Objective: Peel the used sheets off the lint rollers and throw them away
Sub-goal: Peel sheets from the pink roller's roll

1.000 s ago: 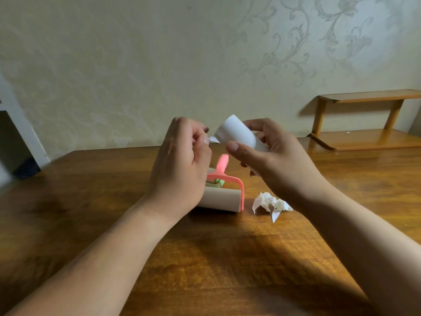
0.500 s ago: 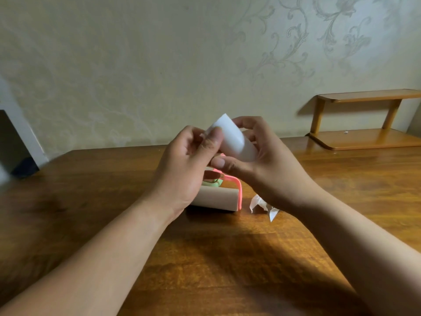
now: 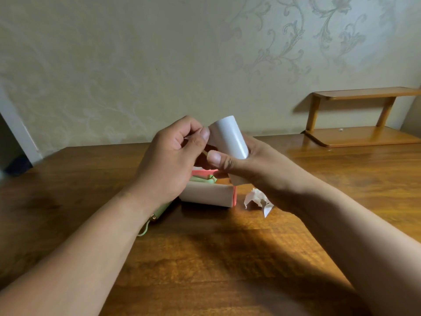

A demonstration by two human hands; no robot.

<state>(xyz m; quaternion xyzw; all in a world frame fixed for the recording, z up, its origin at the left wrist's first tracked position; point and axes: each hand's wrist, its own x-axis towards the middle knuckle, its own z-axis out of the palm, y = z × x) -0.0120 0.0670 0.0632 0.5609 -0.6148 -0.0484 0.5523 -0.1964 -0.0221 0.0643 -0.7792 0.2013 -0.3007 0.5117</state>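
Fingers of the right hand [image 3: 255,165] are wrapping around a white roll [image 3: 230,137] above the table [image 3: 205,258], while the left hand [image 3: 168,160] is pinching its edge. A pink roller [image 3: 209,193] and crumpled sheet [image 3: 256,199] are lying below.

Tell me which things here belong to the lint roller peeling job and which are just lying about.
Job: white roller held by right hand, left hand picking its edge; pink-framed roller; crumpled sheet.
Lying about: green item, wooden shelf.
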